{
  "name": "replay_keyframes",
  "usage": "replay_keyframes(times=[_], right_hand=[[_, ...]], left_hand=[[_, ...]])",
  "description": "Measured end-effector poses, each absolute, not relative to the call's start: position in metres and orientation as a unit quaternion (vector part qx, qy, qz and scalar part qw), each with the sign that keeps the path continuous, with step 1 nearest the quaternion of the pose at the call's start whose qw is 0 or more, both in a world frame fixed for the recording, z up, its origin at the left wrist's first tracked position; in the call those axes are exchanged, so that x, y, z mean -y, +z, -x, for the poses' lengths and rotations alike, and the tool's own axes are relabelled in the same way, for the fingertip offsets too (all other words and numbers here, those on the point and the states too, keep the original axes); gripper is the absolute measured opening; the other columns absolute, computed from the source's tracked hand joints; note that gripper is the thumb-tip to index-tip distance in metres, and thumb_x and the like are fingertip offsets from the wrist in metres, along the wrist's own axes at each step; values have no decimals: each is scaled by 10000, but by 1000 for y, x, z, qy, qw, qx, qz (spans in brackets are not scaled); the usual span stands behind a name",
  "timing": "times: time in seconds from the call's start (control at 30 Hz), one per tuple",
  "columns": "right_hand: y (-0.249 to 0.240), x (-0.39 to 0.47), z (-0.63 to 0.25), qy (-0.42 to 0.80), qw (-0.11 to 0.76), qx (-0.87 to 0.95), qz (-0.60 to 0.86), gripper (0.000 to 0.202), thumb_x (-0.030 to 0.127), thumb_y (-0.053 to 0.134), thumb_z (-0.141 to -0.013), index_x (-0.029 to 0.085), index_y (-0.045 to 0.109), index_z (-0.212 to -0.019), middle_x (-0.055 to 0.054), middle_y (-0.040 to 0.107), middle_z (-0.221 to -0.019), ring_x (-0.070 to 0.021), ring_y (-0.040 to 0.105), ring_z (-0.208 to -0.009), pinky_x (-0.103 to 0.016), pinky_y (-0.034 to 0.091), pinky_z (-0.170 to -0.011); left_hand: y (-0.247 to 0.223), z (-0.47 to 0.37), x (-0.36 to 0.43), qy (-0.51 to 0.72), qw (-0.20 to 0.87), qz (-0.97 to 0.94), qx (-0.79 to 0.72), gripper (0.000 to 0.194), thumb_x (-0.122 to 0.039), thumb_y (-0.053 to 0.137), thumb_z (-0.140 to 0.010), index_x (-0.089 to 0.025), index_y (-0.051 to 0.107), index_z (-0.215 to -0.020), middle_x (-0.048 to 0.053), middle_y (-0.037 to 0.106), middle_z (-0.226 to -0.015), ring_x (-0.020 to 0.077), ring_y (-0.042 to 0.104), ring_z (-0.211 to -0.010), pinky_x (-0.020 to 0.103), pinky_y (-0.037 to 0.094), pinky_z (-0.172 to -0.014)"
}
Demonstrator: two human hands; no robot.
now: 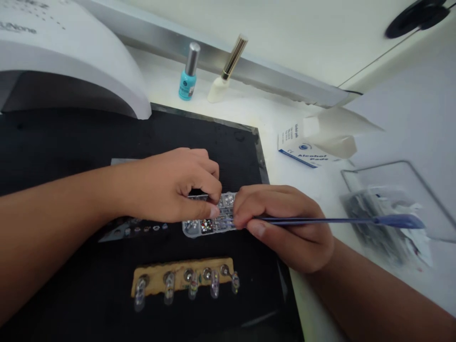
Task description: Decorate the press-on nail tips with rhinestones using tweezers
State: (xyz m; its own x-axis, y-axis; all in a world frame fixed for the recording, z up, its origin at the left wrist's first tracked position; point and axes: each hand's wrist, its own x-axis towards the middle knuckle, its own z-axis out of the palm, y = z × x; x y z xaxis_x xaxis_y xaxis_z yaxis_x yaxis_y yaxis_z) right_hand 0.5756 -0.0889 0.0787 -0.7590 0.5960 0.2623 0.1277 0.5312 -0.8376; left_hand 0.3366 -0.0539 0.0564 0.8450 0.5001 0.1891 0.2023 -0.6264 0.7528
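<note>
A clear compartment box (192,229) of small gems lies on the black mat (89,137). My left hand (178,185) reaches over its upper left part, thumb and curled fingers close together at the box; whether anything is between them is hidden. At the box's right end, my right hand (285,223) is closed round the thin purple shaft of a tool (399,221), whose wide end points right. Nearer me, a wooden strip (153,280) bears several clear decorated nail tips on round metal mounts.
A white lamp housing (78,52) stands at upper left. Behind the mat are a turquoise bottle (187,85) and a cream bottle (218,89). To the right are an alcohol pads box (299,147) and a wire-framed holder with packets (377,218). A sheet lies partly under my left arm.
</note>
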Motion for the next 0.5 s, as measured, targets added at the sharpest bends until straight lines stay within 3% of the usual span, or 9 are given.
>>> replay_keyframes(times=[0.23, 0.5], right_hand=[[80, 94, -578, 457, 332, 799, 206, 150, 198, 604, -987, 164, 700, -876, -19, 655, -751, -126, 599, -667, -267, 480, -622], [103, 129, -574, 442, 429, 762, 199, 167, 303, 672, -970, 177, 747, -890, -26, 667, -720, -137, 589, -613, -261, 427, -507]], left_hand=[[58, -334, 54, 188, 368, -887, -208, 172, -275, 633, -943, -198, 747, -841, 38, 720, -962, 199, 573, -958, 338, 428, -901], [71, -327, 65, 308, 311, -859, -266, 208, -312, 583, -953, -164, 708, -879, 68, 709, -944, 181, 630, -954, 335, 481, -935]])
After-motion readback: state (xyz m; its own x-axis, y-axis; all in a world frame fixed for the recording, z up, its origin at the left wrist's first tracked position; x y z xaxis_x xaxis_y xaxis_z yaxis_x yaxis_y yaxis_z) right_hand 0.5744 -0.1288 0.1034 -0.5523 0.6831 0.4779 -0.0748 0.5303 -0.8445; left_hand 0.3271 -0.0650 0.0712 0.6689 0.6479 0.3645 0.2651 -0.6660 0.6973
